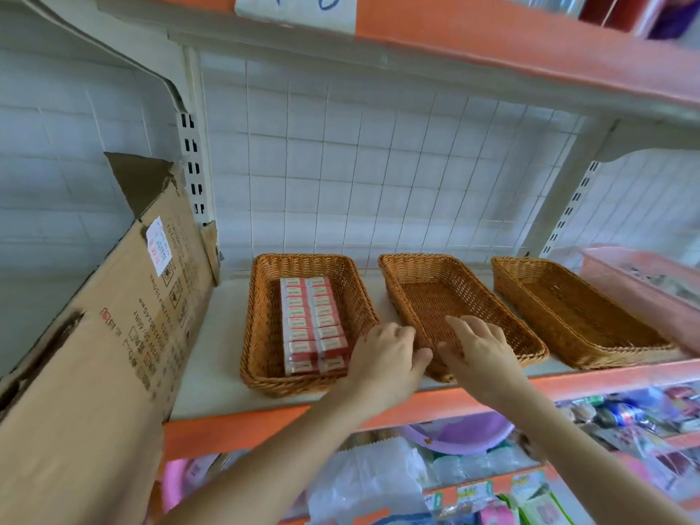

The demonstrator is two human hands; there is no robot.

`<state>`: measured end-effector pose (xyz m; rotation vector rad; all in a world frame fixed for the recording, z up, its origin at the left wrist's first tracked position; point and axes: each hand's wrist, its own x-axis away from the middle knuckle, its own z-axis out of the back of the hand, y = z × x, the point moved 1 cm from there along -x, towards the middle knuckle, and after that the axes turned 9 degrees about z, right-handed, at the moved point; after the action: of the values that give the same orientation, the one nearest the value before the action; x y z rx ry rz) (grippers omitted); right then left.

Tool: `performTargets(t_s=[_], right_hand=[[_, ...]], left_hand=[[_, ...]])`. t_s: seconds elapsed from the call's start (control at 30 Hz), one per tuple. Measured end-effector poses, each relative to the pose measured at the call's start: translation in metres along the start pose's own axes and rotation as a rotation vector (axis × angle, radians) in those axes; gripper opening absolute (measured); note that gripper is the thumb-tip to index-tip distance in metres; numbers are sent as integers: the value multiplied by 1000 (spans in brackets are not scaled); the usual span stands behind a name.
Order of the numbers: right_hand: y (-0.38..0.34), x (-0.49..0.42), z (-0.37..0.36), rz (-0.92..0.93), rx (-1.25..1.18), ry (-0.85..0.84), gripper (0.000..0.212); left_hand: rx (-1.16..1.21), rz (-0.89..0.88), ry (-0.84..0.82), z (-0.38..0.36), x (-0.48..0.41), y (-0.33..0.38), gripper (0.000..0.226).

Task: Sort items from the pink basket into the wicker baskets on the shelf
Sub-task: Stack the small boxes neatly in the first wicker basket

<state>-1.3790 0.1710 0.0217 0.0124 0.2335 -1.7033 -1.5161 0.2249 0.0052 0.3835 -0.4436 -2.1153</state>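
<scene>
Three wicker baskets stand in a row on the shelf (212, 358). The left basket (261, 323) holds two rows of small red-and-white boxes (312, 323). The middle basket (488, 297) and the right basket (530, 282) hold nothing. The pink basket (621, 286) stands at the far right, with blurred items in it. My left hand (386, 354) is at the front left corner of the middle basket, fingers curled on its rim. My right hand (477, 346) lies over the same basket's front rim, fingers bent down onto the wicker.
A large cardboard box (113, 335) leans on the shelf at the left. An orange-edged shelf (492, 43) hangs overhead. Below, lower shelves carry a purple basin (462, 433), plastic bags and packaged goods (625, 414).
</scene>
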Motion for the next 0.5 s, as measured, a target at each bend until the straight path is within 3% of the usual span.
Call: performTargets(t_s=[0.07,0.13,0.27,0.37,0.5], right_hand=[[26,16,-2,-28,16,-10,53],[52,32,-1,-74,37,-3,53],[108,63,5,-92,46,-5,51],[154,85,12,-106,46,-44,52],[215,118,21,-159,44,-49,61]], left_hand=[[-39,-59,28,-12,-1,21,82],[-98,-92,62,-26,-4,42,92],[-197,-108,94,-52,-8,88,88],[-222,-94,105,-72,-14,132,61],[-271,-115,52,-106,-22,194,82]])
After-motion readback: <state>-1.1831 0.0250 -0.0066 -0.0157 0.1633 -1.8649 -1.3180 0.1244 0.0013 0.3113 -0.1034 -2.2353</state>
